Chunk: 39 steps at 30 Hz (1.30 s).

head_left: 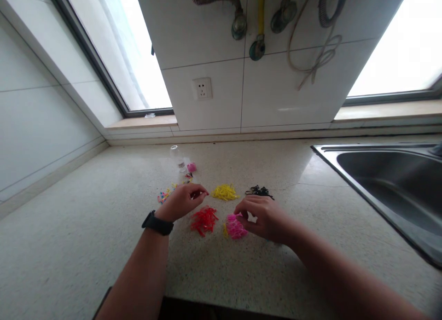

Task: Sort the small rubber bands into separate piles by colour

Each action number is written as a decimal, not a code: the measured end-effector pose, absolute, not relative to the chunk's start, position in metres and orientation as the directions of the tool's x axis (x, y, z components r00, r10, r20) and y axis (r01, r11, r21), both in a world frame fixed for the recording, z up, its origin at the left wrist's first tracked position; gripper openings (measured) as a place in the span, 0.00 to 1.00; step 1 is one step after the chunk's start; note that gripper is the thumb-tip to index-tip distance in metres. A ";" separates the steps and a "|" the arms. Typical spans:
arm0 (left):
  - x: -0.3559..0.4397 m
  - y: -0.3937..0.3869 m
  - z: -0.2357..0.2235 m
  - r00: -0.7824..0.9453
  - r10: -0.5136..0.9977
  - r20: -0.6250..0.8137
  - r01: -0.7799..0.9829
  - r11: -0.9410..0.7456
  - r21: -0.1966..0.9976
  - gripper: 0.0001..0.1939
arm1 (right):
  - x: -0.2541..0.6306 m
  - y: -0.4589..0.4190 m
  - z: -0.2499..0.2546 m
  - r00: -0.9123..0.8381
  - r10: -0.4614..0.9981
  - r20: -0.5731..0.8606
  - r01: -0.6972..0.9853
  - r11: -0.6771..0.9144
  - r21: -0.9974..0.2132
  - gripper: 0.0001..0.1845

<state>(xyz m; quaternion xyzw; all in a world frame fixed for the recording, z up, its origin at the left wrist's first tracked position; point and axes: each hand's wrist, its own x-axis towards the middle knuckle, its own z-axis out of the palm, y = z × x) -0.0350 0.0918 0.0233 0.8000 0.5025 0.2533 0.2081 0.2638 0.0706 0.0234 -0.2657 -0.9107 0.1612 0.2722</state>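
Observation:
My left hand [184, 201], with a black watch band [158, 223] on the wrist, hovers between the yellow rubber bands [224, 192] and the red rubber bands [204, 220]. Its thumb and fingertips are pinched together; anything between them is too small to name. Over the right edge of the pink rubber bands [236, 227] is my right hand [264, 215], thumb and index finger curled to meet at their tips. What they hold, if anything, cannot be made out. Black rubber bands [259, 191] lie just behind this hand. Mixed coloured bands [163, 197] are partly hidden by my left hand.
A clear plastic cup-like container [177, 159] stands at the back beside a small pink clump [191, 167]. A steel sink [390, 172] is set into the speckled counter [103, 218] on the right. Behind rises a tiled wall with a socket [202, 88] and pipes.

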 end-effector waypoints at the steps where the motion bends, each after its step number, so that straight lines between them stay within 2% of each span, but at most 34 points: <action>1: -0.033 0.093 0.022 0.347 0.910 0.228 0.716 -0.414 0.562 0.11 | 0.261 0.068 0.025 -0.741 0.555 0.378 0.399 0.816 -0.417 0.05; 4: -0.028 0.095 0.018 0.328 0.902 0.281 0.735 -0.431 0.524 0.10 | 0.251 0.061 0.028 -0.803 0.518 0.293 0.417 0.841 -0.344 0.10; 7: -0.024 0.096 0.018 0.328 0.899 0.292 0.726 -0.437 0.530 0.10 | 0.242 0.055 0.028 -0.810 0.533 0.245 0.467 0.838 -0.281 0.19; 9: -0.022 0.095 0.018 0.327 0.898 0.295 0.723 -0.439 0.533 0.10 | 0.237 0.053 0.028 -0.813 0.540 0.217 0.488 0.836 -0.251 0.20; 15: -0.020 0.095 0.019 0.323 0.893 0.313 0.726 -0.446 0.523 0.11 | 0.231 0.053 0.031 -0.819 0.546 0.178 0.508 0.833 -0.220 0.11; 29: -0.016 0.093 0.021 0.322 0.888 0.329 0.734 -0.454 0.506 0.11 | 0.225 0.057 0.023 -0.816 0.525 0.243 0.476 0.848 -0.232 0.05; 33: -0.015 0.093 0.020 0.315 0.888 0.335 0.727 -0.452 0.517 0.10 | 0.225 0.064 0.019 -0.724 0.591 0.355 0.488 0.803 -0.343 0.06; 36: -0.016 0.093 0.021 0.300 0.890 0.343 0.730 -0.446 0.518 0.11 | 0.225 0.076 0.013 -0.532 0.689 0.493 0.545 0.724 -0.423 0.08; 39: -0.016 0.093 0.021 0.292 0.888 0.355 0.729 -0.447 0.518 0.11 | 0.228 0.088 0.010 -0.392 0.763 0.515 0.627 0.631 -0.458 0.11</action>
